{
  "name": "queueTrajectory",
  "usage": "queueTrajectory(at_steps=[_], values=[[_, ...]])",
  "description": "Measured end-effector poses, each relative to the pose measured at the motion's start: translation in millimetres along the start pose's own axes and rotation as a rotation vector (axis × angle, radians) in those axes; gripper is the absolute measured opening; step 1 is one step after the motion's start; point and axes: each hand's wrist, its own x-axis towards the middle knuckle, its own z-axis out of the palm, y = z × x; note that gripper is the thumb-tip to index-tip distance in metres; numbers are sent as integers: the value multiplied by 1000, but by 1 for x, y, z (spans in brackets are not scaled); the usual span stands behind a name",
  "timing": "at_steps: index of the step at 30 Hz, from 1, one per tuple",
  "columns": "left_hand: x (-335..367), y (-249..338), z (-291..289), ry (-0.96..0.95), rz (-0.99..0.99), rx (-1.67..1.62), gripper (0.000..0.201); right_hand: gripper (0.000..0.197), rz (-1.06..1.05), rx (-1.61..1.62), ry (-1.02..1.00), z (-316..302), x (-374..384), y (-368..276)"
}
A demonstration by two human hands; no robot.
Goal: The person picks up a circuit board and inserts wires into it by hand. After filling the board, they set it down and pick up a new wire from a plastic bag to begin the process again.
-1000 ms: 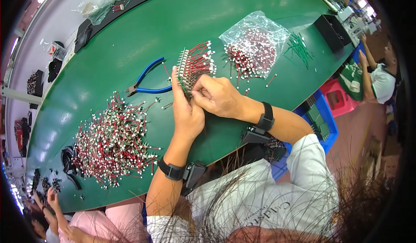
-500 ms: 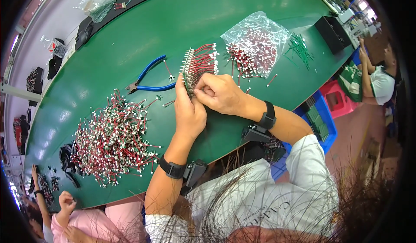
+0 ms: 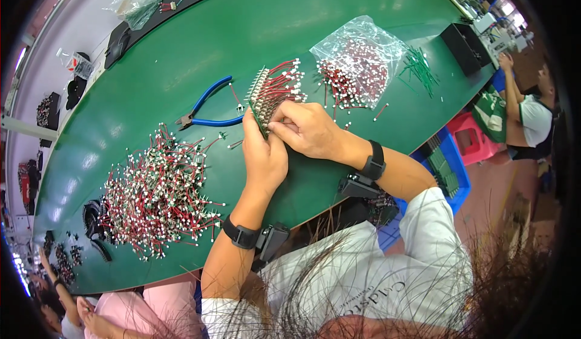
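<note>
Green circuit board (image 3: 258,112), set with a dense row of small parts and red wires ending in white connectors, is held up over the middle of the table, tilted, its wires fanning to the right. The left hand (image 3: 264,157) is clamped on the board's near end. The right hand (image 3: 311,131) has its thumb and forefinger together at that same end; what lies between the fingertips is hidden.

Just left of the board, blue-handled pliers (image 3: 189,120) lie spread on the green table (image 3: 254,30), with a single red-wired piece (image 3: 236,97) beside one handle. Nearer and farther left is a big heap of red-wired parts (image 3: 160,197), with a black coiled strip (image 3: 92,221) at its left edge. To the right, on the far side, a clear plastic bag (image 3: 348,39) lies with red-wired white connectors (image 3: 345,88); next come thin green sticks (image 3: 419,73), then a black box (image 3: 463,45). Off the table's right edge stand a blue crate (image 3: 465,186) and a pink stool (image 3: 470,138).
</note>
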Motion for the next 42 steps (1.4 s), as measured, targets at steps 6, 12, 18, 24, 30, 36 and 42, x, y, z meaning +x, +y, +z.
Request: queueTrajectory(at_steps=[6,12,18,24,30,36,42], values=[[10,-3,-9,137,-219,-490,50,12,123,-32,-21,-21,4,-14],[14,11,-21,204,-361,-753,55,26,238,76,38,-46,10,11],[12,16,-24,169,-374,-729,57,29,159,122,-69,-35,10,21],[13,14,-23,173,-368,-716,59,24,108,31,-130,-42,8,30],[13,12,-25,205,-321,-644,55,20,254,-30,-307,-78,12,30],[14,10,-25,237,-363,-589,50,20,70,-364,-234,-122,-7,17],[13,11,-25,250,-343,-568,49,34,-27,-500,-419,-129,-27,-4]])
